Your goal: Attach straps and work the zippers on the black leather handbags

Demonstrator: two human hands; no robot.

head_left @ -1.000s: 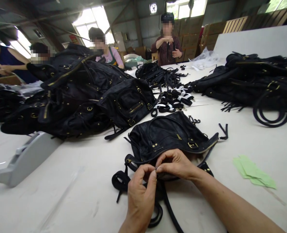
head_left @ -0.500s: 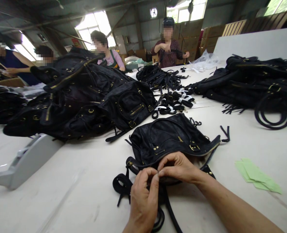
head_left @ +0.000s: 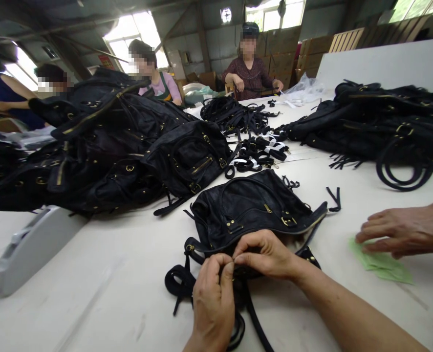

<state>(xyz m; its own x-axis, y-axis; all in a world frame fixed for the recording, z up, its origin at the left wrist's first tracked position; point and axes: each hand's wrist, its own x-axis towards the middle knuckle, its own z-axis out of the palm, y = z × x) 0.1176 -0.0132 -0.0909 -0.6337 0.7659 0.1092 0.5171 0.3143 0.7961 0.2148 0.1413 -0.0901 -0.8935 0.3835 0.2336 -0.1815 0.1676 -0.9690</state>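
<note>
The black bag [head_left: 253, 210] lies flat on the white table [head_left: 92, 288], low in the middle of the frame, its brass buckles facing up and its dark strap [head_left: 187, 288] coiled on the table at its near edge. The left hand [head_left: 212, 298] comes up from the bottom edge and pinches something small at the bag's near rim between thumb and forefinger, the other fingers curled in; the right hand [head_left: 266, 254] meets it from the right, fingertips pinched on the same spot, so the two thumbs all but touch (what exactly they grip is too small to tell). At the right edge of the frame a co-worker's hand [head_left: 403, 230] lies open, fingers spread, on a stack of pale green paper slips [head_left: 385, 266]. A heap of black bags [head_left: 110, 142] fills the left of the frame, a second heap [head_left: 378, 122] sits upper right, and between them, past the bag, lie loose black straps [head_left: 255, 154]. A grey plastic piece [head_left: 26, 249] rests at the lower left. Several people stand along the far side of the table under bright windows
</note>
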